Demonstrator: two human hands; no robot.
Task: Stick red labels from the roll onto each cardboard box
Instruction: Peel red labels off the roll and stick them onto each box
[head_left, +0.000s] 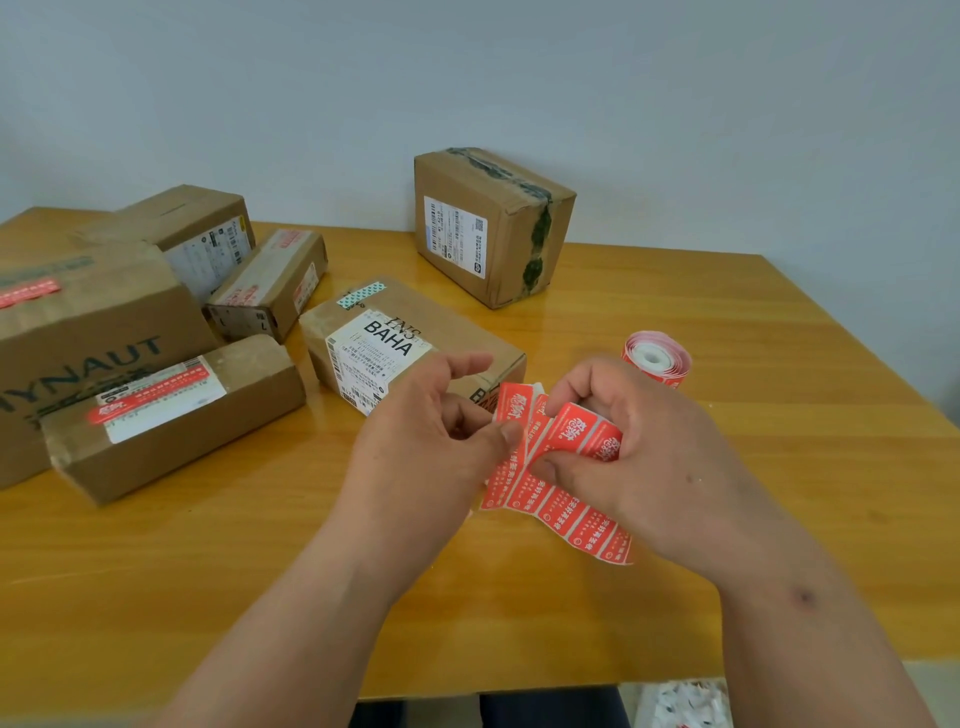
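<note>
Both hands hold a loose strip of red labels (563, 499) above the table's middle. My left hand (431, 441) pinches the edge of one label between thumb and forefinger. My right hand (639, 457) grips the folded strip, thumb underneath. The label roll (657, 358) stands on the table just behind my right hand. Directly behind my left hand lies a flat cardboard box marked BAHA (410, 338) with no red label showing. A taller box with dark tape (493, 223) stands at the back.
Several cardboard boxes cluster at the left: a large one (88, 332), a long one (176, 410) and a small one (270, 280) carry red labels, another (197, 228) sits behind. The wooden table (727, 322) ends near me; white scraps (680, 704) lie below its edge.
</note>
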